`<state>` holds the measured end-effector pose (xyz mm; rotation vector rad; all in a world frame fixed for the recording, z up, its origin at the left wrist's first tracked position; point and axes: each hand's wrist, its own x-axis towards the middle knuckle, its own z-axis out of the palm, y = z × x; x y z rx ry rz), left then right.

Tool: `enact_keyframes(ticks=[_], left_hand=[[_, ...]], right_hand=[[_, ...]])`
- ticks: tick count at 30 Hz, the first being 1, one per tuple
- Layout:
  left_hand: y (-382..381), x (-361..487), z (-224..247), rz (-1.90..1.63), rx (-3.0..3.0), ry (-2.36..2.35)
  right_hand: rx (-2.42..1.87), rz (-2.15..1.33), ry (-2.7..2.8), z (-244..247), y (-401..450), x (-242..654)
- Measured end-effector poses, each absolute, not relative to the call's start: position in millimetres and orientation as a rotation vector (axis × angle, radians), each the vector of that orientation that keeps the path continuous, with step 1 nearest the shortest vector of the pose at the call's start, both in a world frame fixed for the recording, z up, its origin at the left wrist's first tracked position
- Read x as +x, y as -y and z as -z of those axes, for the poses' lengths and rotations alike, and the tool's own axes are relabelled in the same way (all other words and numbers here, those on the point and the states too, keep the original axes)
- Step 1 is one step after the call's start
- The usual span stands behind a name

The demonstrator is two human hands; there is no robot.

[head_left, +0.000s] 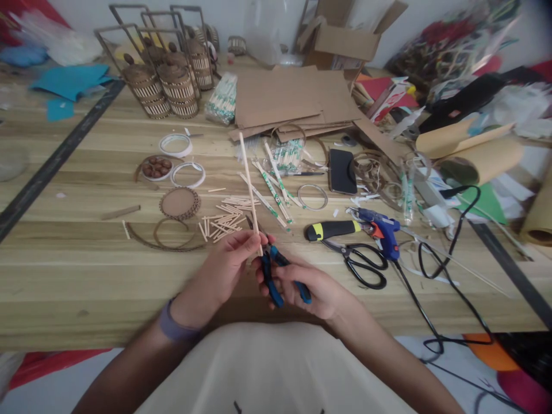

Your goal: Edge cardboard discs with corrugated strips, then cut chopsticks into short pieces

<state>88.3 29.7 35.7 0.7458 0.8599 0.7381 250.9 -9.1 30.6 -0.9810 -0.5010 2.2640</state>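
My left hand (230, 259) pinches the lower part of a thin wooden chopstick (247, 178), which points up and away from me. Pliers with blue and black handles (272, 282) are gripped in my right hand (308, 284), their handles spread apart. The jaws lie close to the chopstick's lower end; whether they touch it I cannot tell. Just beyond my left hand is a pile of short cut sticks (228, 218). Several paper-wrapped chopsticks (271, 192) lie farther on. A round cardboard piece with a beaded rim (180, 203) rests to the left of the pile.
To the right are a blue glue gun (382, 230) with a black cord, black-handled scissors (366, 264), a yellow-black utility knife (334, 230) and a phone (342, 171). Tape rolls (188, 174) lie left. Cardboard sheets (293, 98) and lidded stick-covered containers (179, 86) stand at the back.
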Motion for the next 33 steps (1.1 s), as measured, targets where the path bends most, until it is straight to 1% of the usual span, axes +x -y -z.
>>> enact_keyframes(ticks=[4, 8, 12, 16, 20, 33], left_hand=[[-33.7, 85.7, -39.0, -0.791, 0.822, -0.926], [-36.7, 78.6, -43.6, -0.829, 0.993, -1.078], [-36.5, 71.5, -52.0, -0.668, 1.236, -1.144], [-33.9, 71.9, -55.9, -0.504, 1.3, -1.117], [-31.2, 75.8, -53.4, -0.417, 1.306, -0.986], [-29.9, 75.4, -46.0, -0.44, 1.247, -0.857]], right_hand=[[-1.132, -2.241, 0.615, -40.5, 9.8, 257.2], [-1.339, -1.998, 0.928, -54.0, 10.5, 274.8], [-1.493, -1.88, 1.169, -67.9, 11.7, 299.1], [-1.535, -1.968, 1.233, -75.9, 10.7, 308.9], [-1.525, -2.068, 1.197, -76.7, 8.0, 304.2], [-1.52, -2.167, 1.227, -79.5, -1.4, 298.6]])
